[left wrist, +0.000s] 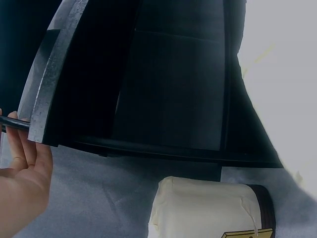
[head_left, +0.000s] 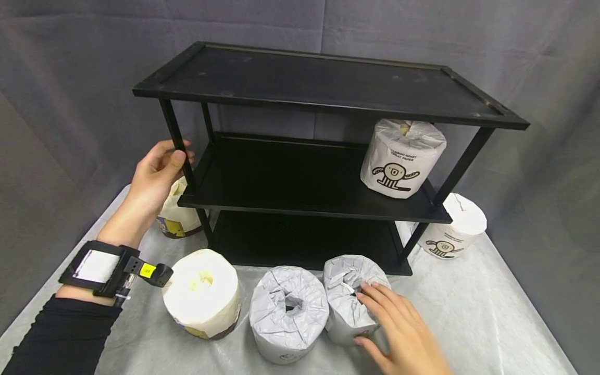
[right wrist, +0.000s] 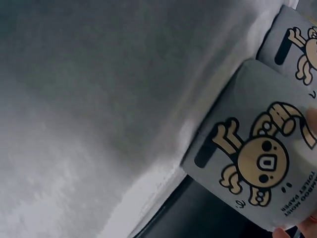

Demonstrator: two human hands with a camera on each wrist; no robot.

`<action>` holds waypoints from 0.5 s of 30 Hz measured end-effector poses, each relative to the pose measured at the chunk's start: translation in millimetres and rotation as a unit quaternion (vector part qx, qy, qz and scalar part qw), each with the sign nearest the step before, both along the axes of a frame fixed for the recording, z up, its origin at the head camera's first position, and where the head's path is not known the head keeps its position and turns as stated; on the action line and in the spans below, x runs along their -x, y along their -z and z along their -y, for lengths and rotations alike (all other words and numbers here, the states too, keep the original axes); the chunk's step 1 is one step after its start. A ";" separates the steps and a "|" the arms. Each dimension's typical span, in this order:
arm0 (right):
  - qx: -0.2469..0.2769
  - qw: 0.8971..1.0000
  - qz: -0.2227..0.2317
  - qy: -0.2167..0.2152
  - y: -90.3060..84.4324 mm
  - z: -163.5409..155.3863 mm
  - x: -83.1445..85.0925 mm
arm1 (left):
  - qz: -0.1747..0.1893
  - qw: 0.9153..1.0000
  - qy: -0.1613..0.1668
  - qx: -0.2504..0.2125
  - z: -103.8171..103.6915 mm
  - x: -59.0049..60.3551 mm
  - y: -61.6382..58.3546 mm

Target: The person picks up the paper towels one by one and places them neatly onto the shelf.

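A black three-tier shelf [head_left: 323,83] stands on a cloth-covered table. My left hand [head_left: 174,152] grips its front left post [head_left: 180,146], thumb in front and fingers behind; the left wrist view shows the palm [left wrist: 20,168] against the shelf [left wrist: 168,89]. My right hand [head_left: 370,312] holds a grey wrapped toilet roll [head_left: 347,291] standing before the shelf, fingers on its top and thumb on its near side. The right wrist view shows that roll's cartoon print [right wrist: 247,148] close up. Beside it stand another grey wrapped roll [head_left: 288,312] and a cream roll [head_left: 201,291].
One white printed roll [head_left: 402,156] sits on the middle shelf at the right. Another [head_left: 452,226] stands on the table behind the right post, and a cream one [head_left: 178,216] behind the left post. Grey cloth [head_left: 469,312] covers the table; a dark curtain hangs behind.
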State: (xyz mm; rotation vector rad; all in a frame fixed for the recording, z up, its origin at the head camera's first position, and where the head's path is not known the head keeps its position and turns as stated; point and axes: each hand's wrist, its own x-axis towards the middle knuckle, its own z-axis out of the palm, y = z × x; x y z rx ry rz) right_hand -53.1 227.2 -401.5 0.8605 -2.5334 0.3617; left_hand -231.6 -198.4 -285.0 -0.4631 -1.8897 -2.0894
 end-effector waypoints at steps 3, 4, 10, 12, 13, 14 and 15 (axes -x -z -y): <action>-0.001 1.000 -0.005 -0.005 3.7 0.4 1.5 | 0.002 1.000 -0.001 0.004 0.5 0.2 -0.2; 0.003 1.000 -0.013 -0.009 4.9 0.4 2.2 | 0.002 1.000 -0.001 0.005 0.3 0.4 -0.1; 0.035 0.996 -0.077 -0.041 10.5 1.9 7.5 | 0.004 1.000 -0.008 0.010 0.0 1.0 0.7; 0.043 0.994 -0.085 -0.046 11.0 2.6 8.7 | 0.004 1.000 -0.010 0.012 0.2 0.8 0.6; 0.045 0.994 -0.086 -0.047 11.0 2.9 8.9 | 0.004 1.000 -0.009 0.012 0.3 0.6 0.5; 0.047 0.994 -0.087 -0.048 11.0 3.1 9.1 | 0.005 1.000 -0.009 0.011 0.4 0.4 0.5; 0.048 0.994 -0.088 -0.048 11.0 3.2 9.2 | 0.006 1.000 -0.008 0.011 0.5 0.2 0.2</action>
